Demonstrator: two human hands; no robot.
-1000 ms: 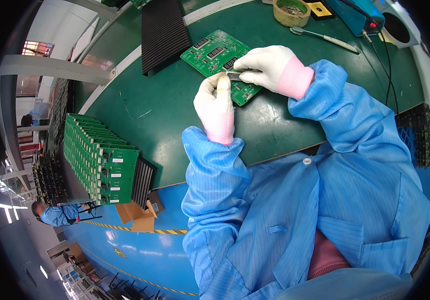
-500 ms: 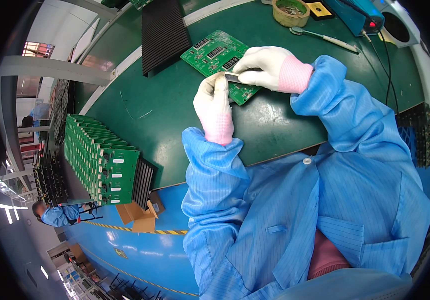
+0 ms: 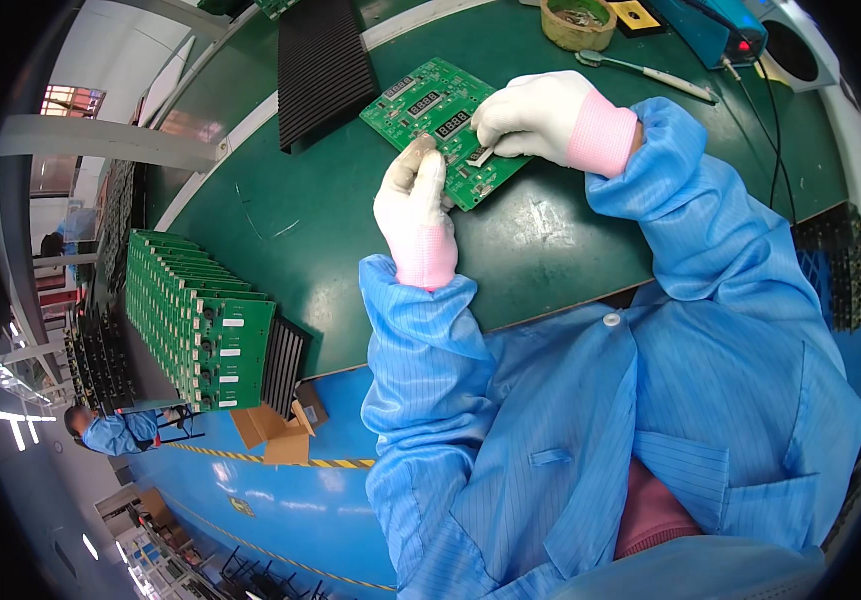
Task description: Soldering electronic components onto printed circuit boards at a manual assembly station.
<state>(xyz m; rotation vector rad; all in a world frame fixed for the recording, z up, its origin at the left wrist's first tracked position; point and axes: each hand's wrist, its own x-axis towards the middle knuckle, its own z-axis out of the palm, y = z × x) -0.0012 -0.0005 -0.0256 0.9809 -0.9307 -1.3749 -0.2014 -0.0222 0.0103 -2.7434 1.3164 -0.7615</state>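
A green circuit board (image 3: 395,122) lies tilted on the workbench, with several black digit displays (image 3: 422,104) in a row across it. My left hand (image 3: 415,205), in a white glove with a pink cuff, has its thumb and fingers closed at the board's near left edge. Above the board's right part, my gloved right hand (image 3: 540,120) pinches a small digit display module (image 3: 479,156). That module is at the board's surface, in line with the other displays. Whether it is seated there I cannot tell, since my right fingers hide part of it.
A black ribbed rack (image 3: 325,75) stands beyond the board. On the left, several green boards (image 3: 200,320) stand upright in another rack. Far right are a brush (image 3: 650,72), a round tub (image 3: 578,22) and a blue corded device (image 3: 715,35). A person (image 3: 120,432) sits far left.
The display module has gone from between both hands to the board, now in my right hand only. My left fingers have drawn off it, slightly left, to the board's edge.
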